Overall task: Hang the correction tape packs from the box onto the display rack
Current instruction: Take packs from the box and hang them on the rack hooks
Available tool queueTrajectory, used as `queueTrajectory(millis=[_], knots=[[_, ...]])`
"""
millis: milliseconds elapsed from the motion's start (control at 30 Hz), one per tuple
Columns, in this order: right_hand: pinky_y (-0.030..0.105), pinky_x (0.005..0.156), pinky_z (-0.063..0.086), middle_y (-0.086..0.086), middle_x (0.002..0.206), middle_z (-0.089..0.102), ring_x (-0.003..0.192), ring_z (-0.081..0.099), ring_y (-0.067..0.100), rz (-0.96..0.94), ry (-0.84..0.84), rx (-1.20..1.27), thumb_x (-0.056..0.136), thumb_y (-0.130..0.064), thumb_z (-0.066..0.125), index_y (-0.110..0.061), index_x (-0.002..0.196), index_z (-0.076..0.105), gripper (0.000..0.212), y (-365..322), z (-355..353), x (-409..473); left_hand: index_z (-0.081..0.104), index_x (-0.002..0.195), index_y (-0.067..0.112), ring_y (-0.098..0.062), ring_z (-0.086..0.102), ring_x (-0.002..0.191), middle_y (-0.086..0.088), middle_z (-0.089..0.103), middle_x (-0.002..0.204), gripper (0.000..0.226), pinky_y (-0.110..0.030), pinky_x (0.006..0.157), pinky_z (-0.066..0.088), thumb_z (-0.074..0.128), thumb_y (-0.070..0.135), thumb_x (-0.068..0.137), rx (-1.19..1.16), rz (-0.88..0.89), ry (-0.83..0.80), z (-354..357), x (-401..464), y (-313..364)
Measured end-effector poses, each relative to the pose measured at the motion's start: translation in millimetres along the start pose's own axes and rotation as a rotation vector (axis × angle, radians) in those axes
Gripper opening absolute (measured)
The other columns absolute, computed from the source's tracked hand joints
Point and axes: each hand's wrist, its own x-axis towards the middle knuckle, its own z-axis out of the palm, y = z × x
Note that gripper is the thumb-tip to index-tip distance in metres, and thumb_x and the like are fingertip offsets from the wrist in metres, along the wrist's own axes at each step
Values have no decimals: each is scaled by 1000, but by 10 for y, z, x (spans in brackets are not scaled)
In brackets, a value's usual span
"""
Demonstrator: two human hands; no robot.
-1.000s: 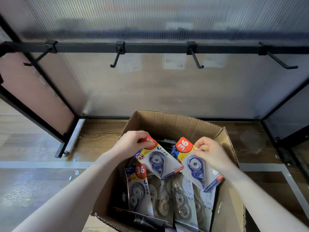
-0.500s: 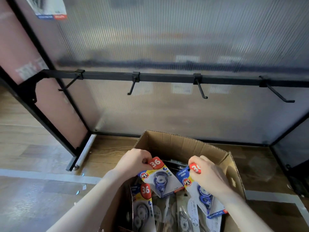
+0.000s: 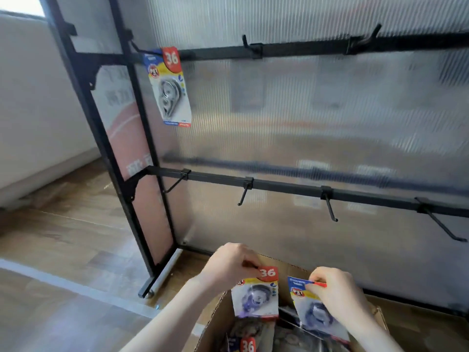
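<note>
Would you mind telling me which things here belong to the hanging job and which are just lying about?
Part of the job:
- left hand pinching a blue-and-yellow correction tape pack
- right hand pinching a second pack
- brown cardboard box
- black metal display rack with hooks
- one pack already hung

Just there:
- wooden floor
- pale floor line
</note>
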Motion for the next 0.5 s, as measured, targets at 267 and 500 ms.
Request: queueTrajectory(millis=[267,500], knots=[[24,58,44,-14,64,64,65,59,4,-168,210,137,82,-25,70,-35,59,54,29,-388,-619,-1,72,104,16,-8,60,90,3,68,104,21,-15,78,44,64,23,85,101,142,53,-774,164,266],[29,62,48,-12,74,64,72,60,7,-124,227,73,86,-32,63,-34,67,51,23,-630,-1760,-121,75,91,22,7,56,74,21,60,81,13,-10,70,42,71,18,80,66,251,-18,-1509,590,809]])
